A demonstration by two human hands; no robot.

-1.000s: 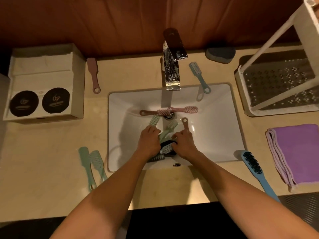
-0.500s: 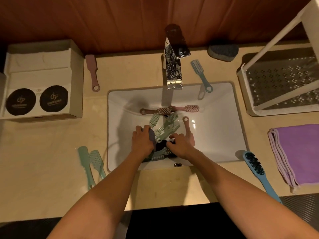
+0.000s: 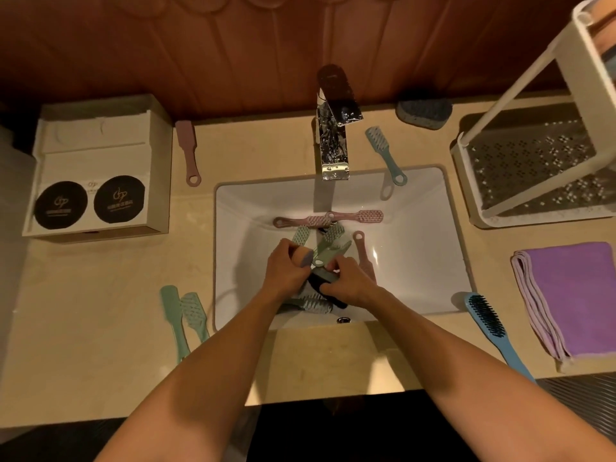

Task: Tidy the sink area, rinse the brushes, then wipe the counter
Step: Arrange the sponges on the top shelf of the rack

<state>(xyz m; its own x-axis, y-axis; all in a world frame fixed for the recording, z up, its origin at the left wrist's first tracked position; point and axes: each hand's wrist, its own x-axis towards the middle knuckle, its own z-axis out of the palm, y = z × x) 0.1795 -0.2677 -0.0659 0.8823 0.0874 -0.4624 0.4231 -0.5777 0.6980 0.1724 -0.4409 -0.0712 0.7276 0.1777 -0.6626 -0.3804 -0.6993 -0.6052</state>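
A heap of pale green brushes [image 3: 328,243] lies in the middle of the white sink [image 3: 416,261], with two pink brushes [image 3: 316,221] laid across the basin just behind it and a third pink handle [image 3: 361,253] to its right; a pale bristled brush [image 3: 313,301] lies by the near wall. A person's left hand [image 3: 286,271] curls round an orange-and-purple block [image 3: 301,256], while the right hand [image 3: 350,283] clasps a dark item [image 3: 320,285] too shadowed to identify, the two hands meeting over the heap. The job looks to be in its first stage: gathering is only partly done, and no water can be seen falling from the chrome faucet [image 3: 333,145], so rinsing appears not yet begun. More brushes wait on the counter [image 3: 100,311]: two green brushes [image 3: 171,311] side by side left of the sink, a pink brush [image 3: 187,148] near the box [image 3: 96,168] at the back left, a grey-blue brush [image 3: 383,151] just right of the faucet with its ring at the sink's edge, and a blue hairbrush [image 3: 488,323] off the near right corner. The purple cloth [image 3: 573,295] lies folded at the far right, apparently unused, in front of a white rack [image 3: 533,168]; wiping is yet to come
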